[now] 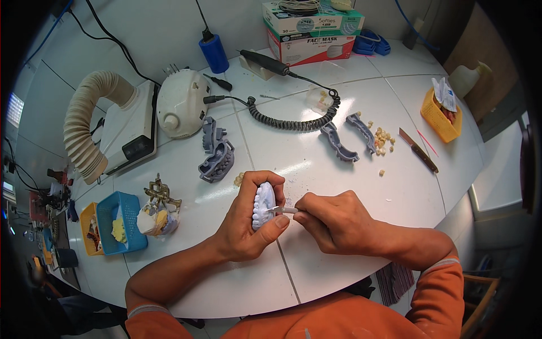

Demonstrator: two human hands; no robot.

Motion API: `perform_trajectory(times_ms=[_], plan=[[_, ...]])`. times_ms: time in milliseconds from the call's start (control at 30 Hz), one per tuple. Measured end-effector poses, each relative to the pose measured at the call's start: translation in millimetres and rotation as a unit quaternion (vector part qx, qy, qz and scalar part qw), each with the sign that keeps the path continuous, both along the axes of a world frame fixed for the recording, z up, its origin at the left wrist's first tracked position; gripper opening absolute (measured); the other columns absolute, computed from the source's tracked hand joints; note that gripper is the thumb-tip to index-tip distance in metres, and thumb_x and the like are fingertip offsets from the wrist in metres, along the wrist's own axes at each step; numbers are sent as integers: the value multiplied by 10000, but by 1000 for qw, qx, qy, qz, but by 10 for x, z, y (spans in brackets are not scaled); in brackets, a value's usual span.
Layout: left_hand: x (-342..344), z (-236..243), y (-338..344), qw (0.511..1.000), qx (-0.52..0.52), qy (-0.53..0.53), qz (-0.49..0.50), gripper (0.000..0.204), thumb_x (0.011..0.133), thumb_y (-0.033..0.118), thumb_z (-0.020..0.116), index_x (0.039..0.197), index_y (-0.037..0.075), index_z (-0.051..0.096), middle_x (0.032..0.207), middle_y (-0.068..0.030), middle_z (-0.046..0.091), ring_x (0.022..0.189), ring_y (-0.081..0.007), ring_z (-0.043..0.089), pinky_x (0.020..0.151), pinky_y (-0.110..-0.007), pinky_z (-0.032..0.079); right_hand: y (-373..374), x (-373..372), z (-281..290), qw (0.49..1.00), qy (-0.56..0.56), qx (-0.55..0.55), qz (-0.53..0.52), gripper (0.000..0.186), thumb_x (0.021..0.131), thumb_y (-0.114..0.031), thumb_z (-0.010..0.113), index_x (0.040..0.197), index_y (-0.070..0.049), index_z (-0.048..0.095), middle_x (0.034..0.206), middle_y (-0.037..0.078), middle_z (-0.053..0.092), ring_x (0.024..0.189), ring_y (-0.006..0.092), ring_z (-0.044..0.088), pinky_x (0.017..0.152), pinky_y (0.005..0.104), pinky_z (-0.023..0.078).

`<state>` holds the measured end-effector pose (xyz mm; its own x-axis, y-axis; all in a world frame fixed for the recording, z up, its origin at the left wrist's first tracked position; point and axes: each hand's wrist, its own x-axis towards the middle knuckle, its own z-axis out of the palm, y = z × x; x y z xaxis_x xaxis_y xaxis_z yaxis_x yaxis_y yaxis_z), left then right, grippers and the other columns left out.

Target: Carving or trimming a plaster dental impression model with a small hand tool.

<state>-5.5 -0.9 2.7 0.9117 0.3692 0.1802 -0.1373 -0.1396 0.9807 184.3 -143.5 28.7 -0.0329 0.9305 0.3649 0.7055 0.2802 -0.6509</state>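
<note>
My left hand is closed around a pale lavender-white dental cast, its row of teeth turned to the left. The thumb presses along the cast's lower edge. From the right, my right hand pinches a small carving tool with a light handle. The tool's metal tip touches or nearly touches the inner side of the cast. Fine crumbs lie on the white table just beyond the cast.
Grey dental moulds lie beyond my left hand, with more moulds and loose artificial teeth farther right. A brown-handled knife, coiled cord, white control unit, articulator, blue basket and yellow basket surround the workspace.
</note>
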Motion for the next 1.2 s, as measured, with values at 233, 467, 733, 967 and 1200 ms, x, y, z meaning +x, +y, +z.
perform_trajectory(times_ms=[233, 467, 733, 967, 1200], plan=[[54, 12, 0, 998, -53, -18, -34, 614, 1042, 145, 625, 1546, 25, 294, 1296, -149, 501, 1245, -222, 539, 1056, -381, 484, 9, 29, -23, 1000, -5, 12, -13, 149, 992, -143, 707, 958, -59, 590, 693, 83, 658, 504, 300, 617, 445, 394, 453], [61, -7, 7, 999, -1, -26, -25, 656, 1073, 205, 604, 1579, 24, 228, 1366, -162, 465, 1328, -244, 508, 1123, -424, 464, 53, 57, -13, 999, -13, 29, -13, 162, 979, -168, 725, 943, -68, 603, 720, 73, 680, 506, 270, 628, 432, 382, 440], [1, 30, 15, 1000, -1, 5, -22, 667, 997, 110, 601, 1560, 42, 251, 1263, -113, 446, 1113, -174, 480, 1018, -352, 445, 45, 20, -24, 1000, 4, 14, -7, 156, 969, -155, 739, 919, -85, 609, 683, 37, 633, 474, 243, 586, 420, 367, 423], [-19, 16, 28, 999, -21, 19, -22, 674, 965, 91, 598, 1550, 52, 263, 1244, -109, 446, 1118, -174, 469, 1007, -355, 443, 60, 16, -29, 1000, 0, 13, -8, 162, 964, -159, 746, 920, -85, 610, 681, 38, 626, 475, 235, 584, 416, 364, 422], [-6, 18, 25, 1000, -13, 15, -11, 575, 966, 72, 579, 1472, 62, 307, 1213, -117, 449, 1078, -175, 473, 988, -351, 448, 54, 16, -23, 1000, 5, -7, 0, 136, 902, -86, 790, 950, -47, 669, 723, 75, 657, 490, 262, 598, 438, 364, 453]])
